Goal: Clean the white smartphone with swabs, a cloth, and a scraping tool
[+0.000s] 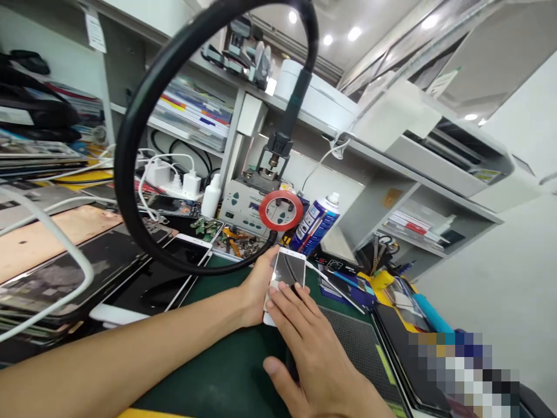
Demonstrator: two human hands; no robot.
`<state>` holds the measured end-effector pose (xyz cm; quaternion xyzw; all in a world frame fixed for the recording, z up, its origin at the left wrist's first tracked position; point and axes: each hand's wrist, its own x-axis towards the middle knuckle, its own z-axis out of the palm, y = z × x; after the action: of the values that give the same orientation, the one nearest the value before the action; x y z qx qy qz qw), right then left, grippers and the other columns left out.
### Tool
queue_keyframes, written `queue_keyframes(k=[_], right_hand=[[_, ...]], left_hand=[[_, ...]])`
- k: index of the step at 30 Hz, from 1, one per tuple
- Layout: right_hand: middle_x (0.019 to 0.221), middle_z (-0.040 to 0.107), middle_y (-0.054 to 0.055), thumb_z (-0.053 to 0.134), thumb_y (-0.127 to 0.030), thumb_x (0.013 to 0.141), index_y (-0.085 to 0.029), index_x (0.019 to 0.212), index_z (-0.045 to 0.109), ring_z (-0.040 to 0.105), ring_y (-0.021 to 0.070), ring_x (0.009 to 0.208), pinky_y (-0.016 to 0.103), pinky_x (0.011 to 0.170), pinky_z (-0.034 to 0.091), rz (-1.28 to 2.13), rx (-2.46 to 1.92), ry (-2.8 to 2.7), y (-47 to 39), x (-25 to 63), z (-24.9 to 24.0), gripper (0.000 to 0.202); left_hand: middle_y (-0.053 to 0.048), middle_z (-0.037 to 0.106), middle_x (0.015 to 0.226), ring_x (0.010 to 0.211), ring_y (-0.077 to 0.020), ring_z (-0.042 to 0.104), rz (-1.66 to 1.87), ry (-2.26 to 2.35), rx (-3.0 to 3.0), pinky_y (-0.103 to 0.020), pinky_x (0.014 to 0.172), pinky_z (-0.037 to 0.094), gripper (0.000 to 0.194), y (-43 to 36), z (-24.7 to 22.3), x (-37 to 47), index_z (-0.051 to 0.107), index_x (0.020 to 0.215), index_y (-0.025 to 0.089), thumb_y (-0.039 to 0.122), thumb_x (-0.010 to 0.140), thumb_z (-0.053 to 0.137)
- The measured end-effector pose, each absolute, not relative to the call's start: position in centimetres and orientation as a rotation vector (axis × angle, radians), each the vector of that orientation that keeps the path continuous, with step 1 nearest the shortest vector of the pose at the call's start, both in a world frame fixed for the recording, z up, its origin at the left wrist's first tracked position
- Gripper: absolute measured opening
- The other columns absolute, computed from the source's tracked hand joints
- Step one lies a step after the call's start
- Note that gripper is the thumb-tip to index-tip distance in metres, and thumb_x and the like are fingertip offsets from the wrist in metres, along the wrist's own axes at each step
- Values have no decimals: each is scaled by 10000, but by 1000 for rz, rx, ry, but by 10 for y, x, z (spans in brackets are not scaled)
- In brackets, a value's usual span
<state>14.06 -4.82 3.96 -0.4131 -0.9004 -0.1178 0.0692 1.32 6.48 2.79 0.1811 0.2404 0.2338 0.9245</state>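
Observation:
A white-framed smartphone [290, 270] is held above the green work mat, its dark screen facing me. My left hand [257, 293] grips it along its left edge, with the thumb near the upper left corner and the other fingers hidden behind it. Across the lower half of the screen lie the outstretched fingers of my right hand [304, 331], touching the glass, with the thumb spread away. Just behind the phone stand a roll of red tape [281, 210] and a blue spray can [315, 223].
Stacked phone and tablet parts [56, 255] fill the left side. A black flexible hose [126, 174] loops in front of a grey control unit [243, 203]. Tools [343, 284], a dark grey pad [354, 342] and a black flat panel [404, 354] lie right of the green mat [209, 371].

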Motion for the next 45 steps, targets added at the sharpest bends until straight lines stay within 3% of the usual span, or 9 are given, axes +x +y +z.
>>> queue_keyframes(k=[3, 8, 15, 21, 26, 31, 37, 45], right_hand=[[1570, 191, 124, 467, -421, 924, -88, 1493, 281, 172, 326, 1446, 546, 1149, 254, -377, -1273, -2731, -47, 139, 35, 685], [1559, 233, 117, 474, -415, 926, -97, 1497, 275, 220, 334, 1432, 561, 1124, 295, -484, -1257, -2745, -45, 138, 28, 683], [1496, 365, 149, 510, -374, 902, -58, 1437, 393, 332, 340, 1385, 531, 1109, 341, -617, -1057, -2767, -45, 137, 27, 633], [1429, 465, 126, 537, -298, 882, -93, 1354, 519, 452, 328, 1314, 508, 1038, 455, -701, -1010, -2736, -47, 136, 34, 514], [1263, 623, 137, 573, -153, 833, -74, 1173, 643, 564, 298, 1213, 472, 1006, 509, -704, -884, -2634, -47, 146, 35, 356], [1104, 711, 124, 605, -76, 775, -79, 1071, 672, 644, 273, 1103, 436, 983, 547, -656, -830, -2513, -46, 155, 37, 303], [1033, 729, 152, 608, -44, 739, -68, 1018, 672, 671, 282, 1048, 442, 948, 572, -676, -748, -2444, -47, 160, 41, 287], [1145, 682, 178, 599, -87, 773, -50, 1151, 622, 587, 305, 1180, 486, 1004, 518, -645, -856, -2456, -44, 165, 39, 381]], left_hand=[[-100, 666, 652, 579, -205, 633, 458, 472, 385, -241, 495, 449, 579, 66, 26, 13, 576, 690, 161, 720, 770, 449], [-141, 676, 705, 598, -208, 640, 429, 431, 366, -240, 488, 450, 658, 70, 17, 14, 588, 702, 145, 779, 741, 413], [-193, 667, 715, 672, -293, 667, 353, 399, 326, -287, 453, 454, 720, 75, 13, 12, 604, 764, 125, 800, 732, 354], [-141, 677, 742, 695, -304, 673, 421, 383, 274, -372, 556, 524, 585, 73, 19, 10, 582, 817, 166, 701, 813, 343], [-170, 668, 771, 690, -303, 666, 444, 413, 272, -384, 597, 533, 612, 72, 23, 11, 579, 866, 137, 685, 837, 307], [-190, 653, 764, 693, -303, 658, 432, 422, 303, -379, 630, 531, 692, 74, 22, 10, 593, 908, 92, 692, 845, 254], [-201, 665, 800, 749, -332, 668, 415, 391, 312, -408, 667, 533, 692, 75, 23, 8, 586, 927, 92, 693, 845, 253], [-127, 656, 723, 629, -282, 640, 482, 379, 302, -391, 601, 518, 527, 73, 26, 9, 574, 840, 152, 614, 869, 323]])
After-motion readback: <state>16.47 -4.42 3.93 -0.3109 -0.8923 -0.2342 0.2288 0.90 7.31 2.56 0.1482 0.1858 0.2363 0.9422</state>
